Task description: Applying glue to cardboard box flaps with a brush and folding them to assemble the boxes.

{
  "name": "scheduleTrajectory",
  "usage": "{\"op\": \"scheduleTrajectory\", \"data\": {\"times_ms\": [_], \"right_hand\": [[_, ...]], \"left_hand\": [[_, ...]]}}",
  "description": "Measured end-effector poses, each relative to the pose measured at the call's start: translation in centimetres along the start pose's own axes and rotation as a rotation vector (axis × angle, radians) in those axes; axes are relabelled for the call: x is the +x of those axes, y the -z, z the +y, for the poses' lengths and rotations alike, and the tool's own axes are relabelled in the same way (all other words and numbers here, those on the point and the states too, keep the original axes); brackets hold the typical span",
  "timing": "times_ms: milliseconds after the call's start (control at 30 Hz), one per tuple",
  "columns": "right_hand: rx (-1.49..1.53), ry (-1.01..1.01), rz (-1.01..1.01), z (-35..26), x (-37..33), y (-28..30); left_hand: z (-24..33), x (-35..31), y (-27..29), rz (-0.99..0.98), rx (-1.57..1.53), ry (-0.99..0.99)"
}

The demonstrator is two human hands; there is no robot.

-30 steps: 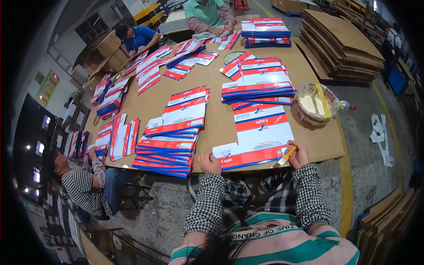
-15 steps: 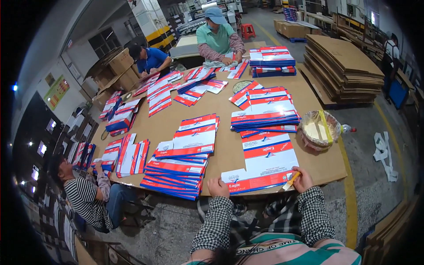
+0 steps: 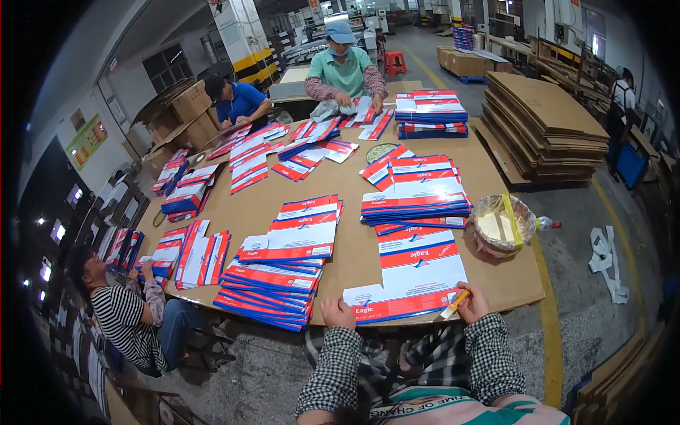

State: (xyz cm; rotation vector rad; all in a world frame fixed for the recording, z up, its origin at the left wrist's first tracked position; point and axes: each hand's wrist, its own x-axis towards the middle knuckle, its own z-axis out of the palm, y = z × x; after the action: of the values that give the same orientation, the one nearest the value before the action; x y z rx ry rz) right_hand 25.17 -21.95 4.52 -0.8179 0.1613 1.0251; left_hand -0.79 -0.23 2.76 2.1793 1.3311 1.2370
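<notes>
While the sheet lay flat at the tabletop's near edge, the left hand was at its left corner, grip indeterminable. The right hand had its grip closed around a tool by the right corner. Beyond lay a stack; rightward, a tub.

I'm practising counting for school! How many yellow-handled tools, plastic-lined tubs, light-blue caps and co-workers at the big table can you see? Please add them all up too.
Yellow-handled tool: 1, in the right hand
Plastic-lined tub: 1
Light-blue cap: 1
Co-workers at the table: 3
Total: 6
</notes>
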Motion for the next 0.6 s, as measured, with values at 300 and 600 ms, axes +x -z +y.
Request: {"op": "scheduleTrajectory", "data": {"times_ms": [300,600], "right_hand": [[0.009,0.03,0.034,0.09,-0.13,-0.04],[0.01,-0.001,-0.005,-0.26,-0.3,-0.49]], "left_hand": [[0.63,0.1,-0.03,0.027,0.055,-0.019],[0.31,0.09,-0.19,0.033,0.052,-0.036]]}}
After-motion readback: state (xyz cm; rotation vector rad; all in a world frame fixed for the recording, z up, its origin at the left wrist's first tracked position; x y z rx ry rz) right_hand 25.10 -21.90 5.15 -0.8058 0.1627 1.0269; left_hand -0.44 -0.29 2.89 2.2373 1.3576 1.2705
